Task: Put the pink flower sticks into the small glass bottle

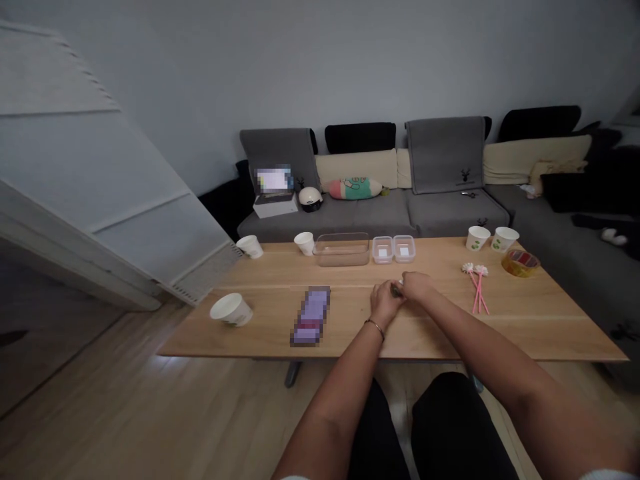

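My left hand (384, 300) and my right hand (416, 287) meet just above the wooden table (350, 333), right of its middle. Between them shows a small dark thing (396, 291) with a whitish bit by the right fingertips; its kind is too small and covered to tell. Both hands are closed about it, most fingertips hidden. Just beyond them stand two small clear plastic boxes (383, 259) side by side, each with something white in its bottom. To the left of my hands lies a phone-like flat device (311, 317), its screen blurred out.
A clear rectangular tray (342, 259) sits at the far edge. Several white paper cups (231, 310) stand left and right. Pink sticks with white flower-like tops (479, 287) lie near a yellow tape roll (520, 265). Behind the table runs a grey sofa (370, 217).
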`<state>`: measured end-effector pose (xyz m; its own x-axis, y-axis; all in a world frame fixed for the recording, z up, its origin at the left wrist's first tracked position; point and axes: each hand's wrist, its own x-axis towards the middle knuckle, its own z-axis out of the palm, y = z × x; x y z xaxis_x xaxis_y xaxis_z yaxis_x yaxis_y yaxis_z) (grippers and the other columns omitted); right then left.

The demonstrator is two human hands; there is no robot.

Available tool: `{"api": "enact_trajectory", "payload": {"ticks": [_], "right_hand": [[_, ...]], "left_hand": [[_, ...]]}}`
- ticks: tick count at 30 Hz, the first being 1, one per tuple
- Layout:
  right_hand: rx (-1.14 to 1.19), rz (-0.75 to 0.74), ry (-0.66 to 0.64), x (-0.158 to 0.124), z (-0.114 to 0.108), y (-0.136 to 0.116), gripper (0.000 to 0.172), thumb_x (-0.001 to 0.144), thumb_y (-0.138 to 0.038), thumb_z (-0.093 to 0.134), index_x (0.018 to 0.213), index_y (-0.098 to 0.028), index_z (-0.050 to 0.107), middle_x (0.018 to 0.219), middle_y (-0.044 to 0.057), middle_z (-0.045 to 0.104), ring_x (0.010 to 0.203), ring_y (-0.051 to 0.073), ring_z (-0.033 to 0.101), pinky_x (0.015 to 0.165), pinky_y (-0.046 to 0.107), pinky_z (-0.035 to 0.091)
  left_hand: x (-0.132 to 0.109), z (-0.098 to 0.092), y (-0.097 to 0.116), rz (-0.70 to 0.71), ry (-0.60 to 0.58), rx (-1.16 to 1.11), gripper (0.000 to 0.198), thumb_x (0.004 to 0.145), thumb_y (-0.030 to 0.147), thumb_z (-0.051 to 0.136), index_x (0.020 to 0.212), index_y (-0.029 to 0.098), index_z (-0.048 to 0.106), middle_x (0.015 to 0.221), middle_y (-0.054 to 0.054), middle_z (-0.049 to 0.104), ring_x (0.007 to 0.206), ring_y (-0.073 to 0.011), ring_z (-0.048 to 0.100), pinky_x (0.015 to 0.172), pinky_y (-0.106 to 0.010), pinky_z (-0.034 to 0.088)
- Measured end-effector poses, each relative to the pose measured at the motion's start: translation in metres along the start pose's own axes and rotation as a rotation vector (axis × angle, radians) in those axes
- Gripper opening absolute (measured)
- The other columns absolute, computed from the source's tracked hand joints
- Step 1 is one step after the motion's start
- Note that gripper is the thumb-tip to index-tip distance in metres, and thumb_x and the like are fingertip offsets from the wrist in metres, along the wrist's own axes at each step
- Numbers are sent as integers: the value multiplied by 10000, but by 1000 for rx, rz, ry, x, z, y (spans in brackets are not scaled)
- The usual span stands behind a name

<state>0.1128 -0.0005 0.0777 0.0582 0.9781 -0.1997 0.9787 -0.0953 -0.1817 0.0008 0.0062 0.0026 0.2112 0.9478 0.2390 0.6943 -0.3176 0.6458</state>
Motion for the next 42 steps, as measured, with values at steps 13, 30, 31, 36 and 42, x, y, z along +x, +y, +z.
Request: {"api": "enact_trajectory", "payload": {"ticks": [13,30,31,36,42], "right_hand": [[-145,-204,3,-12,-10,9,393,902,-420,423,1046,-126,640,1021,188,679,937,266,648,740,306,445],[-62,-361,67,-16,-21,18,399,811,-419,597,1131,-181,597,1110,120,621,1004,223,590,788,257,407],[-74,-322,86,-17,-21,18,419,822,-452,575,1129,-168,596,1100,135,621,997,233,591,786,268,410],[-83,-377,9,-15,-20,19,289,830,-344,583,1058,-174,632,1067,116,628,987,219,591,790,256,405],[-86,-304,117,-16,-19,19,416,809,-437,599,1109,-149,595,1082,143,612,989,246,581,781,280,409]], "left_hand": [[-7,-8,4,11,16,-171,388,541,222,813,898,182,665,915,-56,681,863,-198,563,792,-306,401],[-14,-9,7,-40,25,-184,401,557,310,819,898,188,648,878,-46,658,854,-194,557,744,-286,393],[-14,-9,8,-41,31,-185,396,556,302,820,893,188,648,869,-45,657,849,-194,557,742,-286,393],[-14,-8,7,-40,35,-190,409,551,303,823,898,179,643,823,-42,640,826,-191,553,714,-279,388],[-14,-5,4,-31,50,-180,415,554,315,815,901,178,633,846,-35,637,825,-178,548,720,-271,384]]}}
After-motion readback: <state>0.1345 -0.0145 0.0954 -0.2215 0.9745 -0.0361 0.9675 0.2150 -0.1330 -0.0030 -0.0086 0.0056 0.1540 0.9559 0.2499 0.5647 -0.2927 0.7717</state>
